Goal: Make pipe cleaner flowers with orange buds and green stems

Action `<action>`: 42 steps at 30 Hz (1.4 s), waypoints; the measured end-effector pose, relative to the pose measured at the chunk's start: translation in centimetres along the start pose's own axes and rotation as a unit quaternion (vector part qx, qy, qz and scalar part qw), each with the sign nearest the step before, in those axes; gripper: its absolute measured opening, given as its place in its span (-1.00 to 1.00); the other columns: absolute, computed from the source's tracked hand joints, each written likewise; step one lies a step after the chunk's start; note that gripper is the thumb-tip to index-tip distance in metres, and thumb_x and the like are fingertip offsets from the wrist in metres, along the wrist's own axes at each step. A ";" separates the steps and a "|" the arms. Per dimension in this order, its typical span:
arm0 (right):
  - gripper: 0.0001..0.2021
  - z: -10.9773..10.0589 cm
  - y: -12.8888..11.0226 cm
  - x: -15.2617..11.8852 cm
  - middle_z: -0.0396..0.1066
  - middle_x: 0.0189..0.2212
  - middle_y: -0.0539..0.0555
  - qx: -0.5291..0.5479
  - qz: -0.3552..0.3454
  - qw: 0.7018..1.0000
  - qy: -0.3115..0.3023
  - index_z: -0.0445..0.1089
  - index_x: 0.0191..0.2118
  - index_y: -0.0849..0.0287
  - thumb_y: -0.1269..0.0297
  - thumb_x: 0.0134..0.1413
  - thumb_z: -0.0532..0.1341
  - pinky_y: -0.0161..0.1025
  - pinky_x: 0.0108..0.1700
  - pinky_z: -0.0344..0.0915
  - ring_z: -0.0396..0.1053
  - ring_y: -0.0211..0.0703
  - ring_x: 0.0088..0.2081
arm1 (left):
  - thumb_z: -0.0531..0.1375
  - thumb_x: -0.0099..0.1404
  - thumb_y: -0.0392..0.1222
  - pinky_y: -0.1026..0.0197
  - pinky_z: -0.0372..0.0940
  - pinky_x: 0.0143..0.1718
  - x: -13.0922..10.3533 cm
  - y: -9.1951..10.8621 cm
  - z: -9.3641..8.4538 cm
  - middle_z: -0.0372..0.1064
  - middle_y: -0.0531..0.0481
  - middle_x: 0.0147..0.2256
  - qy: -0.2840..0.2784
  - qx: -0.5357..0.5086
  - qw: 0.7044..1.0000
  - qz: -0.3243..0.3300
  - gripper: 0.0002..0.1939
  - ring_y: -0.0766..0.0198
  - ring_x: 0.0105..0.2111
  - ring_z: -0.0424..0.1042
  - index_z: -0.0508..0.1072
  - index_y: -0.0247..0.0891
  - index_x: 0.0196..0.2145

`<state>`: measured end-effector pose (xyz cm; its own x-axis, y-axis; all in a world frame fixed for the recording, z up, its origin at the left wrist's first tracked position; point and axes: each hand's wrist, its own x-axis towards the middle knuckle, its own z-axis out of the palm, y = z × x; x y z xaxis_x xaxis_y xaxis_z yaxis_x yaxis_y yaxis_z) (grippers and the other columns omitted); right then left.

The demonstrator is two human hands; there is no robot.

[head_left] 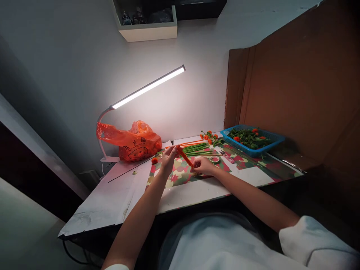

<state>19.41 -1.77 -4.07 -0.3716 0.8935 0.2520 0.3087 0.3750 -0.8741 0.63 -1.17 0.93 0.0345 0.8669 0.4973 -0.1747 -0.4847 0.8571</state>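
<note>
An orange fuzzy pipe-cleaner strip (185, 156) slants between my two hands above the table. My left hand (169, 156) pinches its upper end, and my right hand (203, 165) closes on the lower end. Behind them lie green stems (198, 149) and loose orange pipe cleaners (192, 143). A roll of pale green tape (214, 159) rests just beyond my right hand, with pink-handled scissors (227, 156) to its right. To the left of my left hand sits an orange pom-pom flower head (154, 160).
A lit lamp (149, 87) arches over the table's left side, beside an orange plastic bag (139, 144). Orange flowers (208, 137) lie at the back. A blue basket (254, 152) of greenery stands at right, before a tall cardboard sheet (292, 82).
</note>
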 end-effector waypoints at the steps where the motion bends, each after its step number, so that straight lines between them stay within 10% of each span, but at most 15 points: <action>1: -0.73 0.0 0.0 0.0 0.28 -0.67 -0.06 0.003 0.000 1.000 0.000 0.34 -0.61 0.20 0.16 -0.33 0.39 -0.34 -0.55 0.09 0.22 -0.30 -0.60 | 0.23 0.10 0.12 0.29 0.29 -0.39 0.0 0.0 0.0 0.52 -0.08 -0.35 -0.003 0.002 1.000 -0.002 -0.62 0.27 -0.35 0.46 0.53 -0.25 -0.30; 26: -0.78 -0.4 -0.4 -0.3 0.29 -0.65 -0.03 -0.005 -0.037 0.999 -0.019 0.48 -0.57 0.21 0.14 -0.19 0.32 -0.32 -0.52 0.03 0.17 -0.29 -0.57 | 0.25 0.12 0.06 0.26 0.27 -0.40 -0.3 0.9 -0.2 0.52 -0.07 -0.40 -0.030 0.093 0.994 0.041 -0.69 0.24 -0.40 0.42 0.56 -0.26 -0.36; 33: -0.67 -1.2 -1.2 -0.4 0.31 -0.52 0.03 -0.051 -0.133 0.990 0.009 0.48 -0.48 0.17 0.01 0.05 0.20 -0.30 -0.42 0.07 0.20 -0.22 -0.46 | 0.25 0.11 0.06 0.29 0.26 -0.43 0.4 -0.1 -1.1 0.50 -0.03 -0.42 0.026 0.068 0.996 0.043 -0.67 0.32 -0.47 0.39 0.56 -0.27 -0.32; 42: -0.68 -1.3 -1.2 0.0 0.20 -0.53 -0.02 0.026 -0.089 0.993 0.074 0.39 -0.37 0.16 -0.01 0.10 0.13 -0.30 -0.44 0.07 0.12 -0.25 -0.48 | 0.38 -0.09 0.05 0.32 0.35 -0.38 1.6 -1.6 -1.8 0.47 0.01 -0.46 0.132 -0.107 0.985 -0.033 -0.59 0.40 -0.50 0.43 0.52 -0.31 -0.38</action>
<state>20.18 -1.88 -2.48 -0.2819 0.8420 0.4600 0.2016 0.5207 -0.8296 -0.78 1.21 0.07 -0.1997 0.9095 0.3646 -0.3858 -0.4150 0.8240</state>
